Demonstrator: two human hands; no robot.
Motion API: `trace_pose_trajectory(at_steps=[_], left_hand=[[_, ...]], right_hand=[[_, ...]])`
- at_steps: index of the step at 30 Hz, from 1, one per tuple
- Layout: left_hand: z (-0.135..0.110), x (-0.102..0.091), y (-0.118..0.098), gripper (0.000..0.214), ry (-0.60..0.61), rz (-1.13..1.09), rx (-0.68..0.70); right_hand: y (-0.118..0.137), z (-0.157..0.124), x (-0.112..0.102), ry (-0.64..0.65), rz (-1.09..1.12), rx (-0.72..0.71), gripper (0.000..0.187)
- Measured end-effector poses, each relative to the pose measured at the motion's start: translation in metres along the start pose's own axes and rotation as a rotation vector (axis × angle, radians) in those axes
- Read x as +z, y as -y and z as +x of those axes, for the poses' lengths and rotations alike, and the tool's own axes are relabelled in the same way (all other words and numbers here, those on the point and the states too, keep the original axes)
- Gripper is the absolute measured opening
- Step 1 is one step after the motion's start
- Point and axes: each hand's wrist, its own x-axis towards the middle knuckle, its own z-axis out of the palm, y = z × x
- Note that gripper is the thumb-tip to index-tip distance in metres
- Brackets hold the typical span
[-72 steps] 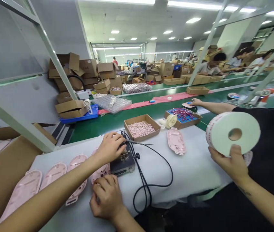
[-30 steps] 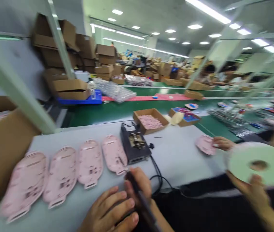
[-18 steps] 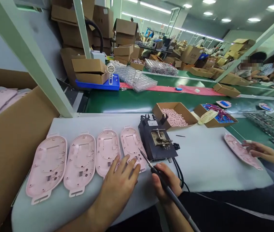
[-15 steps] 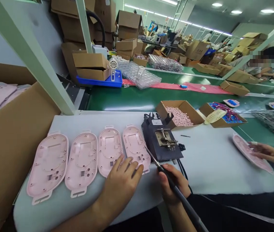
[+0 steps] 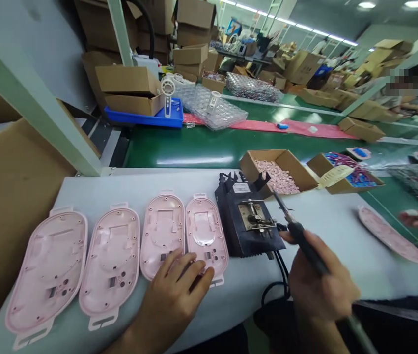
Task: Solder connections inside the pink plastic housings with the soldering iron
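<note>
Fingers (image 5: 329,251) grip a tool (image 5: 297,236) in the right hand (image 5: 326,290); the left hand (image 5: 174,300) spreads, seemingly empty. Four pink shells (image 5: 54,260) lie unclosed.

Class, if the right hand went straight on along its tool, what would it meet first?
Probably the cardboard box of pink pieces beyond the tool's tip, but depth is unclear: a prong of the black device lies close to that line.

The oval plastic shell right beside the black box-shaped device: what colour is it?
The oval plastic shell is pale pink; it shows best in the head view.
</note>
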Motion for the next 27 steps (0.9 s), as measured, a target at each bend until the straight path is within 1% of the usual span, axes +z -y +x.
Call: trace_pose_trajectory(at_steps=[1, 3, 4, 6, 8, 9, 11, 12, 13, 14, 16, 18, 19, 21, 23, 24, 25, 26, 27], left_hand=[[-0.001, 0.001, 0.001, 0.028, 0.002, -0.001, 0.001], [-0.002, 0.003, 0.002, 0.030, 0.010, -0.004, -0.002], [-0.003, 0.004, 0.002, 0.030, 0.013, -0.004, -0.005], [-0.004, 0.005, 0.002, 0.030, 0.010, 0.004, -0.009], [-0.005, 0.005, 0.001, 0.031, 0.012, 0.017, -0.003], [-0.005, 0.005, 0.000, 0.030, 0.012, 0.018, 0.000], [-0.006, 0.003, -0.002, 0.028, 0.005, 0.011, 0.001], [-0.006, 0.003, -0.002, 0.027, -0.001, 0.007, 0.001], [-0.006, 0.003, -0.002, 0.025, -0.010, 0.005, -0.001], [-0.007, 0.003, -0.002, 0.025, -0.013, 0.005, -0.003], [-0.007, 0.005, -0.002, 0.025, -0.008, 0.007, -0.007], [-0.006, 0.007, -0.003, 0.024, -0.016, 0.017, -0.007], [-0.005, 0.007, -0.004, 0.025, -0.017, 0.025, -0.004], [-0.005, 0.003, -0.010, 0.027, -0.004, 0.060, -0.017], [-0.008, -0.011, -0.017, 0.030, 0.034, 0.088, -0.050], [-0.012, -0.022, -0.020, 0.031, 0.040, 0.087, -0.077], [-0.016, -0.034, -0.021, 0.031, 0.015, 0.084, -0.115], [-0.022, -0.048, -0.019, 0.030, -0.038, 0.094, -0.166], [-0.029, -0.061, -0.016, 0.030, -0.087, 0.132, -0.226]], right_hand=[[-0.007, 0.018, -0.002, 0.020, -0.003, 0.027, 0.039], [-0.026, 0.050, -0.005, 0.094, -0.069, 0.038, 0.025], [-0.036, 0.064, -0.006, 0.154, -0.134, 0.020, 0.020], [-0.055, 0.083, -0.008, 0.294, -0.272, -0.025, 0.017], [-0.069, 0.088, -0.013, 0.452, -0.322, -0.049, 0.015], [-0.074, 0.085, -0.016, 0.533, -0.294, -0.037, 0.016], [-0.081, 0.070, -0.023, 0.639, -0.149, 0.036, 0.031], [-0.083, 0.060, -0.026, 0.659, -0.059, 0.111, 0.041], [-0.084, 0.049, -0.027, 0.633, 0.006, 0.203, 0.050], [-0.084, 0.038, -0.027, 0.573, 0.010, 0.302, 0.056], [-0.081, 0.022, -0.023, 0.396, -0.109, 0.466, 0.061], [-0.075, 0.011, -0.019, 0.272, -0.212, 0.570, 0.065], [-0.070, 0.005, -0.019, 0.256, -0.200, 0.611, 0.069], [-0.060, -0.010, -0.025, 0.278, -0.064, 0.720, 0.076], [-0.048, -0.037, -0.037, 0.311, 0.017, 0.784, 0.078], [-0.041, -0.053, -0.045, 0.311, -0.037, 0.743, 0.076], [-0.032, -0.068, -0.052, 0.316, -0.133, 0.629, 0.076], [-0.023, -0.081, -0.057, 0.267, -0.231, 0.456, 0.077], [-0.013, -0.089, -0.060, 0.210, -0.351, 0.223, 0.076]])
